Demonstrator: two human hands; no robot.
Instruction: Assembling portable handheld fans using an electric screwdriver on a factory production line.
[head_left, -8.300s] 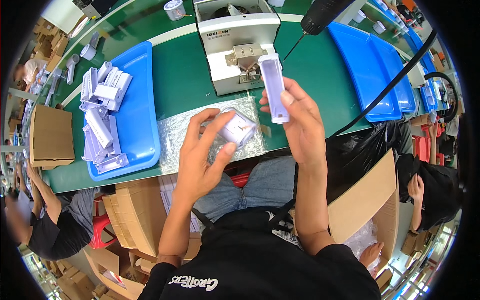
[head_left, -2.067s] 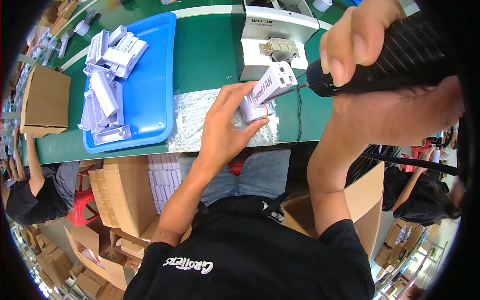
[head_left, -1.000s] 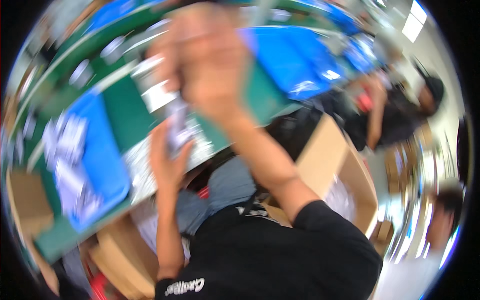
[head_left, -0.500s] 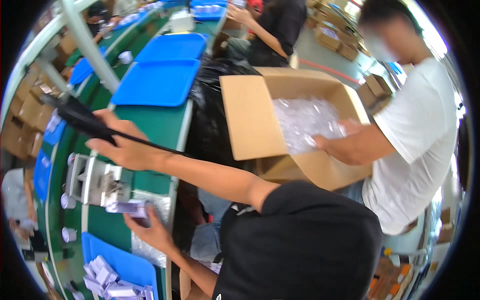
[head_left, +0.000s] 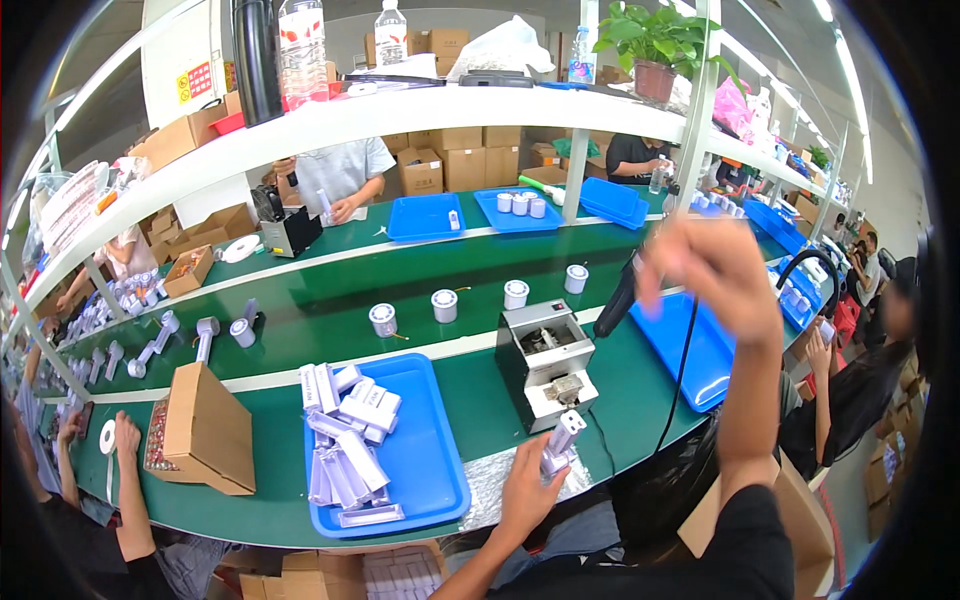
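Note:
A pale lavender plastic housing (head_left: 562,432) is gripped in my left hand (head_left: 528,488), just in front of a small black and silver bench machine (head_left: 520,350). My right hand (head_left: 715,275) is raised above the right side of the bench, its fingers curled and smeared by motion. Close beside those fingers hangs a black, pen-like power tool (head_left: 618,300); whether they touch it, I cannot tell. To the left of my left hand, a blue tray (head_left: 425,490) holds a pile of pale rectangular housings (head_left: 345,450). Silvery bubble wrap (head_left: 490,490) lies by my left wrist.
Round white parts (head_left: 444,305) stand spaced along the green belt (head_left: 400,270) behind the machine. A cardboard box (head_left: 210,430) sits left, near a co-worker's hand (head_left: 127,435). At right lies another blue tray (head_left: 690,360). A white shelf (head_left: 420,110) spans overhead.
My view has swung from the right side round to face the bench. The right hand, earlier at the black tool, is now higher and blurred beside it. The left hand still holds the housing.

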